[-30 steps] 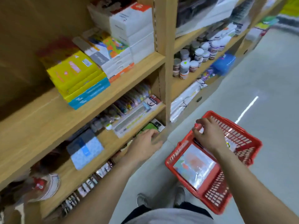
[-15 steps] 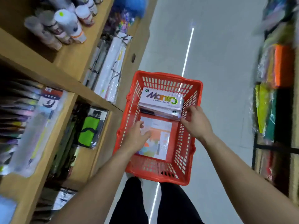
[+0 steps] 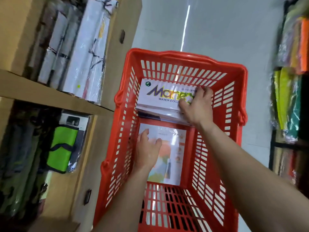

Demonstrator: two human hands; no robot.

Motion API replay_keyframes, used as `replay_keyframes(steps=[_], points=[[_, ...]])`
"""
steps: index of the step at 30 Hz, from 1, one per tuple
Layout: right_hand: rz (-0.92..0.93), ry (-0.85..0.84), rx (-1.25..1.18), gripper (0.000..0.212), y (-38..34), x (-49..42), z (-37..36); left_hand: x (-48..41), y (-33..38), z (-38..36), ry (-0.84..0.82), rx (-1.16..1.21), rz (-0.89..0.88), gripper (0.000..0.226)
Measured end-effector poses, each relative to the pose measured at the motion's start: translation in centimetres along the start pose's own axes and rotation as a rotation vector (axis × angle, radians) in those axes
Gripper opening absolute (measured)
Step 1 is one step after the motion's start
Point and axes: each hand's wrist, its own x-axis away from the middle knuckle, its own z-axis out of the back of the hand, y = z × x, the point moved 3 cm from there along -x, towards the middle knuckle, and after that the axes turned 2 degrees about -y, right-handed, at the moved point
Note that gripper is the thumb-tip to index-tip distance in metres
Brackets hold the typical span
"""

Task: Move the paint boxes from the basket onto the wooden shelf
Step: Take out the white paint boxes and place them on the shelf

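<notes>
1. A shop aisle with a pale grey floor (image 3: 225, 30), seen from above. A red plastic basket (image 3: 237, 104) with slotted walls sits in the middle of the view and serves as the landmark here.
2. To the left of the basket stands a wooden shelf (image 3: 50, 99). Its upper level holds wrapped paper rolls (image 3: 83, 56); the level below holds a bright green pouch (image 3: 61, 148) among dark packets.
3. To the right of the basket, a dark rack carries folded coloured sheets (image 3: 291, 97) in yellow, green and orange.
4. Inside the basket, at its far end, lies a stack of paint boxes (image 3: 160, 97). The top box is white and reads "WATER COLOUR" under a purple and yellow logo.
5. The right hand (image 3: 195, 104) rests on the right end of that top box, fingers curled over its far edge and thumb at the near side, taking hold of it.
6. Nearer the viewer, on the basket's floor, lies a flat white packet (image 3: 173, 154) with pastel print.
7. The left hand (image 3: 147, 151) lies on the left part of this packet, fingers spread and flat, gripping nothing that can be seen.
</notes>
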Motion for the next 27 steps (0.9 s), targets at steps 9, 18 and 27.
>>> replay_keyframes(steps=[9, 18, 27], points=[[-0.156, 0.074, -0.182, 0.099, 1.3, -0.5, -1.4, -0.8, -1.7, 0.3, -0.029, 0.045, -0.108, 0.051], [-0.221, -0.001, -0.323, 0.105, 2.2, -0.3, -2.1, -1.0, -1.8, -0.1, -0.022, 0.159, -0.070, 0.052], [-0.182, 0.019, -0.427, 0.074, 2.5, 0.2, -1.9, -1.3, -1.6, -0.9, -0.055, 0.199, -0.066, 0.056]])
